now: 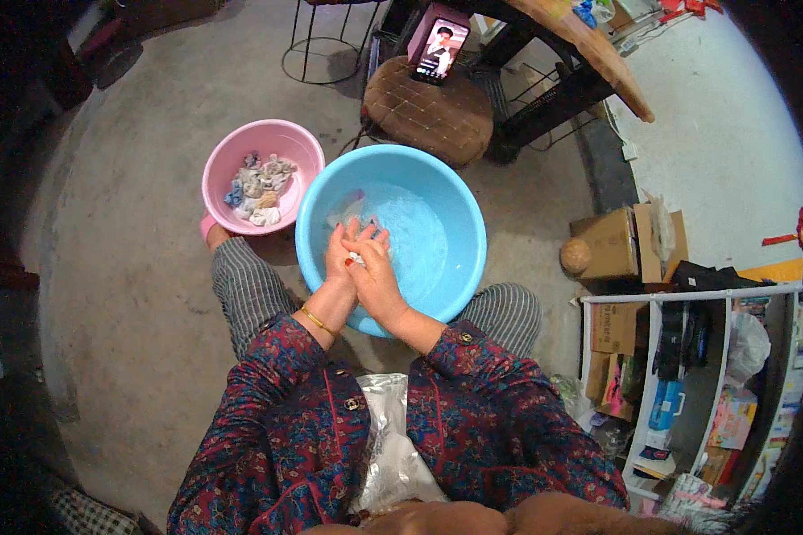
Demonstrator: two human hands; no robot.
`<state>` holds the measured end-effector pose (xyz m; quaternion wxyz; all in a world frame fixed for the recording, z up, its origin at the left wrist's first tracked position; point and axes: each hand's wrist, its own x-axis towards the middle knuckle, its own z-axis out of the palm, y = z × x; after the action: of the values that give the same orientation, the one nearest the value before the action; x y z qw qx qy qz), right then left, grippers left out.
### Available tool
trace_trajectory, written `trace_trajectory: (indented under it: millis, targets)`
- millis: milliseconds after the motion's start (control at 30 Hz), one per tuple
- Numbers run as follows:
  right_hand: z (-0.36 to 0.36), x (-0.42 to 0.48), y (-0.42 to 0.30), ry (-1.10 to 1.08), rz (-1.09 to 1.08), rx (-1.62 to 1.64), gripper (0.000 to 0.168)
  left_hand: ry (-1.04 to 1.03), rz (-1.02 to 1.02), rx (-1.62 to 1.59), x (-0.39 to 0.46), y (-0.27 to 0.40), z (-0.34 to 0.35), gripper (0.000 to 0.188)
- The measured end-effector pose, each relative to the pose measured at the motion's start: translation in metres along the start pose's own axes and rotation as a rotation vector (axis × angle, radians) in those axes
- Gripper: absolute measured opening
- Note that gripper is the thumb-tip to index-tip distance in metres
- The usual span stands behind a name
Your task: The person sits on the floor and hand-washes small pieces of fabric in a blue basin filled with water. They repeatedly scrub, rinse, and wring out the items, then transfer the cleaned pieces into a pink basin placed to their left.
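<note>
My left hand [338, 255], with a gold bangle on its wrist, is over the near left part of a blue plastic basin [465, 267]. My right hand [379, 277] lies across its palm. A bit of white cloth [357, 257] shows pressed between the two palms; the rest of it is hidden. Shallow water covers the basin's bottom. Just beyond my fingertips, a pale cloth [345, 208] lies in that water. To the left stands a pink plastic basin [215, 175] holding several small crumpled cloth pieces [261, 184], white, beige and blue.
A phone [441, 48] with a lit screen leans upright on a round brown cushioned stool [435, 110] beyond the blue basin. A wooden table [595, 53] is at the upper right. Cardboard boxes [602, 241] and a loaded white shelf rack [656, 361] stand on the right.
</note>
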<state>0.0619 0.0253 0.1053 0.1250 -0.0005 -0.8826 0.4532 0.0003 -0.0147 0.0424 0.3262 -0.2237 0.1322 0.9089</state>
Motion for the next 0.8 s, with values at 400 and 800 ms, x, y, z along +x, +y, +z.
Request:
trace_trajectory:
  millis: [400, 800]
  targets:
    - [-0.012, 0.024, 0.022, -0.111, 0.113, 0.197, 0.013, -0.148, -0.109, -0.036, -0.005, -0.007, -0.008, 0.06]
    - [-0.028, 0.072, 0.061, -0.3, 0.891, 0.997, 0.02, -0.13, -0.103, -0.087, 0.002, -0.012, -0.016, 0.052]
